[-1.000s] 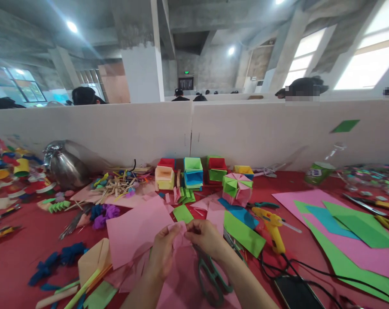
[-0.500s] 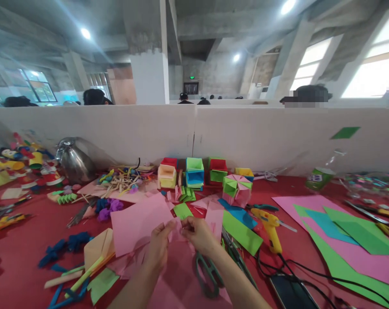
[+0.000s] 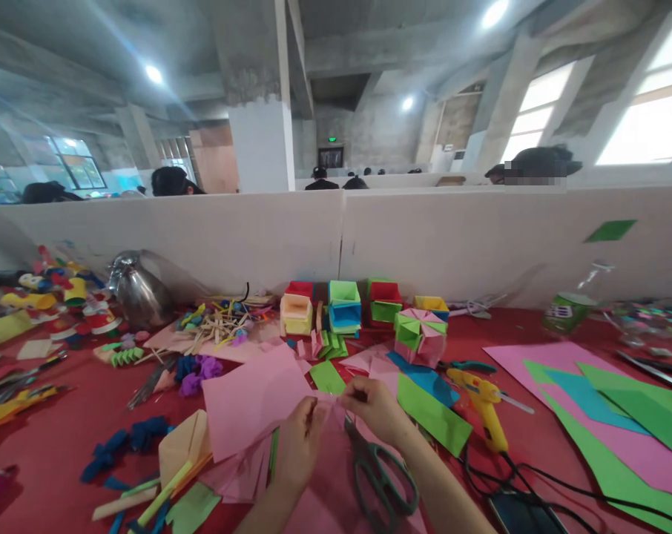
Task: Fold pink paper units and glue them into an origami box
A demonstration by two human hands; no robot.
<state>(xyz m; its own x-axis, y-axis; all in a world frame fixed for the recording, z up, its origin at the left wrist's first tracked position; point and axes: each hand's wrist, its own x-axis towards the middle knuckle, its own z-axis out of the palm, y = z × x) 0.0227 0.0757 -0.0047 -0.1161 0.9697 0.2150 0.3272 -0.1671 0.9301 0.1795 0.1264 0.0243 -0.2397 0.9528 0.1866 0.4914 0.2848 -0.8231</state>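
Observation:
My left hand [image 3: 300, 443] and my right hand [image 3: 376, 408] are close together over the pink paper, each with its fingertips pinched. A small piece of pink paper [image 3: 328, 406] is held between them, partly covered by the fingers. Scissors with grey-green handles [image 3: 381, 480] lie just below my right hand, on pink sheets. Left of my left hand is a large pink sheet [image 3: 255, 393], with smaller pink pieces [image 3: 244, 471] beneath it. A light green square [image 3: 328, 377] sits just beyond the fingertips.
Folded paper boxes [image 3: 344, 305] and a pink-green paper wheel [image 3: 421, 334] stand near the white partition [image 3: 230, 237]. On the right are a yellow glue gun [image 3: 485, 408], its black cord, a phone [image 3: 525, 512] and coloured sheets [image 3: 608, 445]. A steel jug [image 3: 139, 293] stands back left.
The view has shifted slightly. My hands have moved a little to the right with the small pink paper between them, and the scissors show more fully below my right hand.

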